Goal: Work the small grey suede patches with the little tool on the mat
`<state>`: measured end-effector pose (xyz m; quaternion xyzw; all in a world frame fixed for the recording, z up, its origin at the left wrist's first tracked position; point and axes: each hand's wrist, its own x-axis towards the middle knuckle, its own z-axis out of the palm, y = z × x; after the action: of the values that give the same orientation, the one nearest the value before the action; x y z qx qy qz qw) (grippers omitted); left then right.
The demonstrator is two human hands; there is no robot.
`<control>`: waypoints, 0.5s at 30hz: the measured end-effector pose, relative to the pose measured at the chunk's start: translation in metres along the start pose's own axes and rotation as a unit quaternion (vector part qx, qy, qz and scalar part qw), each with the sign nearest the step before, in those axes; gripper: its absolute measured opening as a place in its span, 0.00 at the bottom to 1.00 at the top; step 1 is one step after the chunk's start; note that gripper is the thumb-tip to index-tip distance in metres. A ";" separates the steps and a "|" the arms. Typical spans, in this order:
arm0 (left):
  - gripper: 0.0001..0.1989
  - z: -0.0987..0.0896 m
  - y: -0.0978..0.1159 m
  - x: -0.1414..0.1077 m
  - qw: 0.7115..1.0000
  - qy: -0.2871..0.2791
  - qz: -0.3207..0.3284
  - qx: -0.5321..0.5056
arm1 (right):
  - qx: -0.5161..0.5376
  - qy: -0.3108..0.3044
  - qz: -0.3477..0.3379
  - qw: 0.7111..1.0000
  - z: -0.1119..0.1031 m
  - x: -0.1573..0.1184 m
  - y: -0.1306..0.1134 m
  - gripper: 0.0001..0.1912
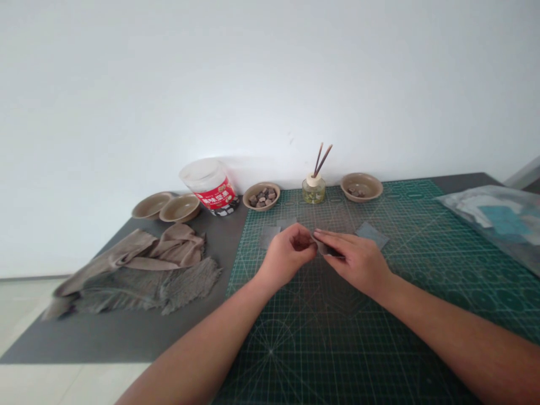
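Note:
Both my hands meet above the green cutting mat (pixel 295 320). Between them is a small, thin, greyish plastic bag (pixel 323 247), mostly hidden by the fingers. My left hand (pixel 289 250) is closed, thumb and fingertips pinched at the bag's left edge. On the other side, my right hand (pixel 358 259) grips the bag between its thumb and straightened fingers. A flat see-through packet (pixel 372 234) lies on the mat just behind my right hand. More clear packets (pixel 270 236) lie beyond my left hand.
Along the wall stand a bowl of stones (pixel 262 197), a reed diffuser (pixel 314 188), a bowl with a few stones (pixel 361 187), a red-labelled plastic jar (pixel 213 188) and two brown bowls (pixel 180 209). Crumpled cloth (pixel 156 270) lies left; a plastic bag with blue contents (pixel 502 219) sits right.

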<state>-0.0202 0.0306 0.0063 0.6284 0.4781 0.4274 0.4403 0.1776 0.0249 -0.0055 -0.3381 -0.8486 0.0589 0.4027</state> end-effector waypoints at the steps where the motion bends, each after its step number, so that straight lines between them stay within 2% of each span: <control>1: 0.06 0.001 0.000 -0.001 1.000 0.005 -0.001 0.004 | -0.007 -0.004 -0.013 1.000 0.000 0.000 0.001 0.22; 10: 0.09 0.004 0.001 -0.005 1.000 0.013 0.006 -0.003 | -0.047 -0.017 -0.064 0.997 -0.001 -0.003 0.001 0.29; 15: 0.09 0.004 0.000 -0.004 1.000 0.028 0.001 -0.006 | -0.055 -0.021 -0.065 0.996 -0.001 -0.003 0.001 0.29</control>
<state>-0.0166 0.0255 0.0050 0.6141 0.4867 0.4484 0.4301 0.1798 0.0235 -0.0068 -0.3030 -0.8788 -0.0070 0.3685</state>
